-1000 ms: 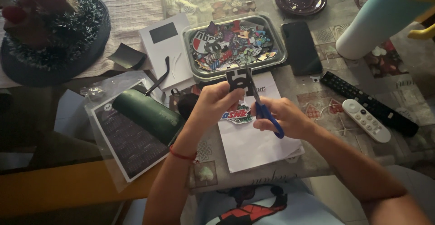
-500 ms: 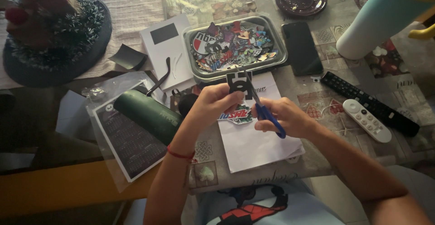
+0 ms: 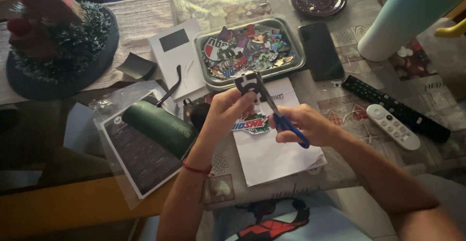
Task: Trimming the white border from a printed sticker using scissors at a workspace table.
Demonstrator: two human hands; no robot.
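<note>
**Cutting a sticker over the paper sheet**

While the left hand [image 3: 228,109] fingers pinch a small dark cut-out sticker [image 3: 248,84] above the white paper sheet [image 3: 272,156], the right hand [image 3: 303,124] fingers grip blue-handled scissors [image 3: 280,117], blades at the sticker. Metal tray of stickers [image 3: 296,51] just behind.
</note>
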